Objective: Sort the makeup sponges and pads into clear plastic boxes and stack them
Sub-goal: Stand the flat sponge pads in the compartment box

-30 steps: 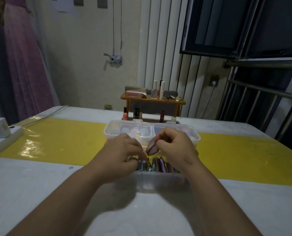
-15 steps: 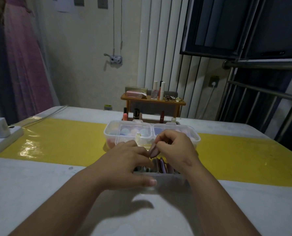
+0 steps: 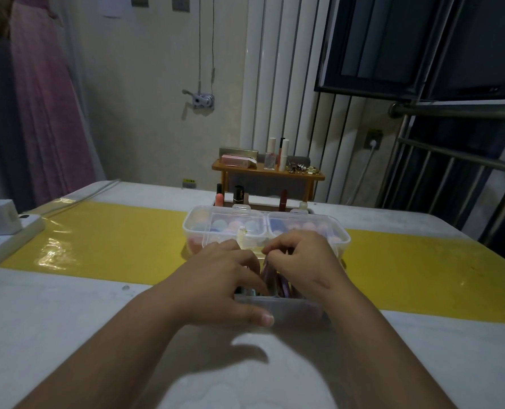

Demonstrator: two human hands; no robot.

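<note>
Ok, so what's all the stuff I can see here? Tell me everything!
near box: one, clear, under the hands
pads: several, purple and pink, standing on edge in near box
lidded boxes: two, clear, side by side on yellow strip
sponges: many, pink, blue, orange, inside lidded boxes
yellow strip: one, across white table
shelf: one, brown wood, table's far edge
left hand: gripping near box, thumb on front wall
right hand: pinching one of the pads
</note>
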